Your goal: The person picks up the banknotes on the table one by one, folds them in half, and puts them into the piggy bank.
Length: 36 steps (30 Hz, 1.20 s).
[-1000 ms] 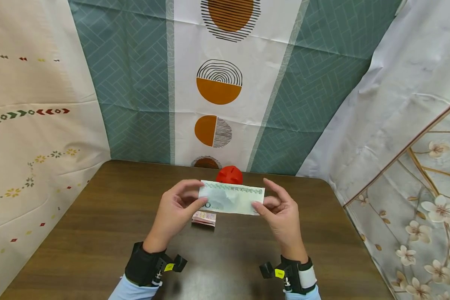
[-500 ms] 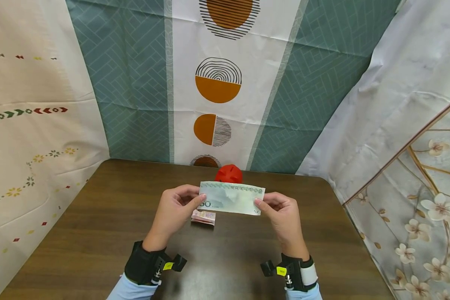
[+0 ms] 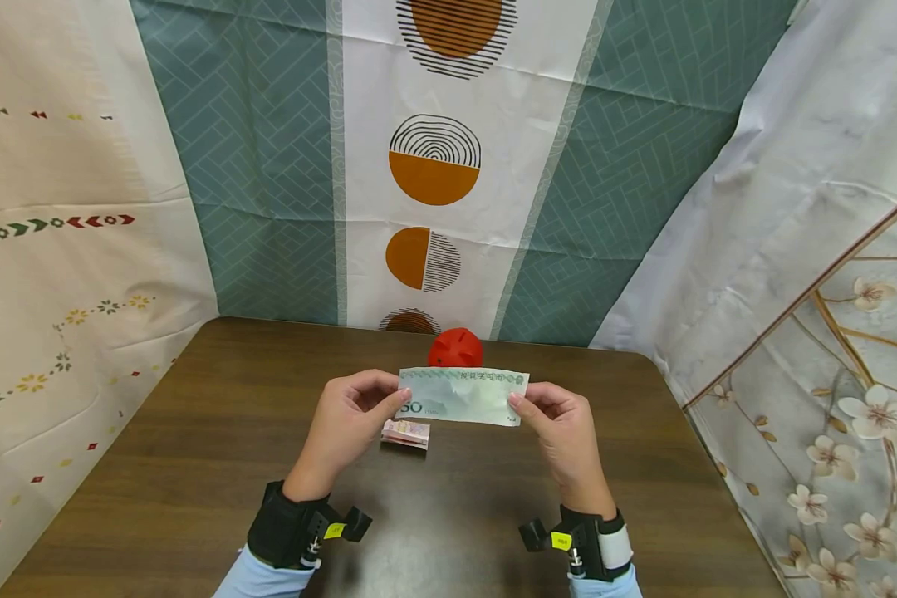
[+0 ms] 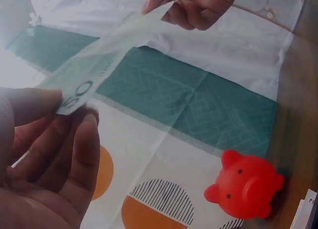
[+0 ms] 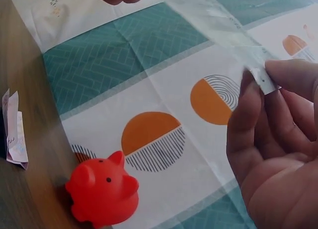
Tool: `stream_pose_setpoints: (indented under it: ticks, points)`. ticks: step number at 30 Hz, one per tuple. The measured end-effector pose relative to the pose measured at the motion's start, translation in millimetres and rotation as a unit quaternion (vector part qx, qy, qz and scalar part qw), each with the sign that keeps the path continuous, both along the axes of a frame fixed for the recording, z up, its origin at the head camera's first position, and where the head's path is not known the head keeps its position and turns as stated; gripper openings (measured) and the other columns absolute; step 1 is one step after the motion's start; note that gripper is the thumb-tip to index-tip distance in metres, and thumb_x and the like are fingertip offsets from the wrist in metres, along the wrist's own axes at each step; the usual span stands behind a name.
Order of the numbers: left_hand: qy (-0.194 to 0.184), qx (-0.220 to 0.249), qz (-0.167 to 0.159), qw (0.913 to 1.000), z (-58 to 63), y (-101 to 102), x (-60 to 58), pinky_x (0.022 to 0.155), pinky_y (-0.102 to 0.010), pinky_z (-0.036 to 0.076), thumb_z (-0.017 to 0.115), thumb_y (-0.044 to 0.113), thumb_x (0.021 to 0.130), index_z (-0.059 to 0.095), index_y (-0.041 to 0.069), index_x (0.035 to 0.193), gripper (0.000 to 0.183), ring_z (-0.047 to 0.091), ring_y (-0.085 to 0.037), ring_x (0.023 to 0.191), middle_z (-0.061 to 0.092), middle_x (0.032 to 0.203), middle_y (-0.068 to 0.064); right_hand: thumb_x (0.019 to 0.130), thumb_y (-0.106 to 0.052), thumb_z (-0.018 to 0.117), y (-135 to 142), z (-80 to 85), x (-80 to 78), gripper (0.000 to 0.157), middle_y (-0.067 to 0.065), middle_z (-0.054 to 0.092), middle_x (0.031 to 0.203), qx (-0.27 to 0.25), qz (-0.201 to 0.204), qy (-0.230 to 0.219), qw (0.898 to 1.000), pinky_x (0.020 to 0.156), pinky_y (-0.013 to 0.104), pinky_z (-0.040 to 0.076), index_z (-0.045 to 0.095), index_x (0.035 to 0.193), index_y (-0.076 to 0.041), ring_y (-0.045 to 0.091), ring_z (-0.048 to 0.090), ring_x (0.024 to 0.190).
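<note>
A green banknote marked 50 is stretched between both hands above the table. My left hand pinches its left end between thumb and fingers. At the other end my right hand pinches the note the same way. Just beyond the note stands a red piggy bank, its lower part hidden in the head view; in the right wrist view the red pig shows its ears and eyes. A folded pinkish banknote lies on the table below the green note's left end.
The brown wooden table reaches back to a hanging teal and white cloth with orange circles. A cream cloth hangs at the left, and a white floral cloth at the right.
A second ago my right fingers were more spread at the note's end; they now lie closer together on it. The note has since tipped and lowered slightly. The pig and folded note have not moved.
</note>
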<state>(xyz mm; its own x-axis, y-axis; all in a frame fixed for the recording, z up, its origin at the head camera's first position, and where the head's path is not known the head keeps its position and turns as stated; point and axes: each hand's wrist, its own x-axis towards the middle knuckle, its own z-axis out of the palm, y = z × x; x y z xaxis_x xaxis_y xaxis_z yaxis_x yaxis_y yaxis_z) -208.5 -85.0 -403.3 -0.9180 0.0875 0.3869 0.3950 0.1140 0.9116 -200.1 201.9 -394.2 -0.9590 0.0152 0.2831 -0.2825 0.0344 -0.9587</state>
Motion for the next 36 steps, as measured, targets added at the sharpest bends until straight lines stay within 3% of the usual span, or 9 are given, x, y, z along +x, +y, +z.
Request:
stream_pose_setpoints:
  ticks: [5, 9, 13, 17, 22, 24, 28, 31, 36]
  points:
    - [0.025, -0.001, 0.011, 0.9996, -1.1, -1.0, -1.0, 0.055, -0.023, 0.045, 0.078, 0.016, 0.091, 0.077, 0.011, 0.095, 0.007, 0.052, -0.015, 0.066, 0.060, 0.076, -0.004, 0.095, -0.006, 0.071, 0.4, -2.6, -1.3, 0.015, -0.002, 0.062, 0.080, -0.012, 0.020, 0.007, 1.000, 0.059, 0.022, 0.044, 0.072, 0.102, 0.008, 0.014, 0.054, 0.072]
    - [-0.010, 0.014, -0.008, 0.9998, -0.6, -1.9, -0.2, 0.043, -0.025, 0.036, 0.075, 0.017, 0.094, 0.073, 0.008, 0.100, 0.010, 0.046, -0.014, 0.052, 0.054, 0.061, -0.003, 0.098, -0.008, 0.068, 1.7, -4.3, -0.9, 0.013, -0.003, 0.065, 0.070, -0.030, 0.054, 0.002, 0.998, 0.053, 0.019, 0.043, 0.072, 0.105, 0.003, 0.010, 0.054, 0.061]
    - [-0.028, 0.047, -0.059, 0.9968, 0.1, -2.1, -0.5, 0.044, -0.028, 0.049, 0.070, 0.013, 0.098, 0.068, 0.002, 0.106, 0.014, 0.056, -0.019, 0.048, 0.064, 0.061, -0.006, 0.100, -0.007, 0.064, 1.9, -3.9, -0.5, 0.012, -0.001, 0.076, 0.079, -0.065, 0.108, 0.002, 0.992, 0.058, 0.020, 0.056, 0.072, 0.108, -0.003, 0.009, 0.068, 0.064]
    - [-0.022, 0.069, -0.090, 0.9933, 0.5, -1.5, -1.9, 0.069, -0.034, 0.063, 0.063, 0.011, 0.102, 0.066, -0.003, 0.108, 0.015, 0.074, -0.021, 0.070, 0.077, 0.085, -0.014, 0.105, -0.009, 0.056, 1.0, -3.3, -0.6, 0.019, 0.002, 0.080, 0.094, -0.091, 0.139, 0.024, 0.986, 0.070, 0.027, 0.063, 0.075, 0.107, -0.008, 0.016, 0.077, 0.079]
    - [-0.010, 0.037, -0.055, 0.9978, 0.6, -0.9, -0.5, 0.082, -0.028, 0.058, 0.059, 0.017, 0.105, 0.071, 0.002, 0.103, 0.019, 0.068, -0.013, 0.091, 0.074, 0.102, -0.009, 0.109, -0.015, 0.048, -0.3, -2.3, 1.0, 0.035, 0.000, 0.077, 0.096, -0.083, 0.098, 0.047, 0.991, 0.071, 0.023, 0.060, 0.080, 0.097, -0.009, 0.015, 0.072, 0.082]
    - [-0.004, 0.024, -0.039, 0.9989, 0.8, -0.6, 0.6, 0.077, -0.025, 0.054, 0.061, 0.016, 0.103, 0.072, 0.004, 0.100, 0.016, 0.063, -0.013, 0.089, 0.072, 0.099, -0.007, 0.106, -0.012, 0.054, -0.3, -2.0, 1.8, 0.029, -0.002, 0.076, 0.095, -0.055, 0.063, 0.043, 0.996, 0.068, 0.021, 0.058, 0.080, 0.095, -0.006, 0.013, 0.068, 0.080]
    - [0.005, 0.025, -0.041, 0.9989, 1.3, 0.3, 1.9, 0.070, -0.025, 0.055, 0.073, 0.010, 0.094, 0.072, 0.006, 0.100, 0.008, 0.064, -0.014, 0.078, 0.075, 0.088, -0.008, 0.095, -0.005, 0.071, 0.7, -1.7, 2.9, 0.010, -0.006, 0.078, 0.092, 0.014, 0.018, 0.034, 0.999, 0.062, 0.021, 0.054, 0.077, 0.100, 0.001, 0.013, 0.066, 0.075]
    - [0.012, 0.022, -0.035, 0.9991, 1.6, 1.1, 2.5, 0.067, -0.024, 0.056, 0.079, 0.008, 0.088, 0.071, 0.007, 0.101, 0.015, 0.065, -0.014, 0.073, 0.075, 0.085, -0.008, 0.091, -0.003, 0.075, 1.3, -0.7, 3.5, 0.024, -0.007, 0.079, 0.093, 0.033, 0.018, 0.038, 0.999, 0.064, 0.022, 0.056, 0.072, 0.113, 0.003, 0.013, 0.069, 0.077]
    - [0.020, 0.025, -0.022, 0.9992, 1.6, 3.1, 2.9, 0.070, -0.024, 0.058, 0.081, 0.007, 0.087, 0.068, 0.010, 0.118, 0.033, 0.068, -0.016, 0.077, 0.078, 0.092, -0.011, 0.089, -0.002, 0.077, 1.7, 1.0, 3.9, 0.053, -0.006, 0.080, 0.096, 0.036, 0.023, 0.046, 0.998, 0.071, 0.023, 0.060, 0.061, 0.139, -0.006, 0.015, 0.074, 0.084]
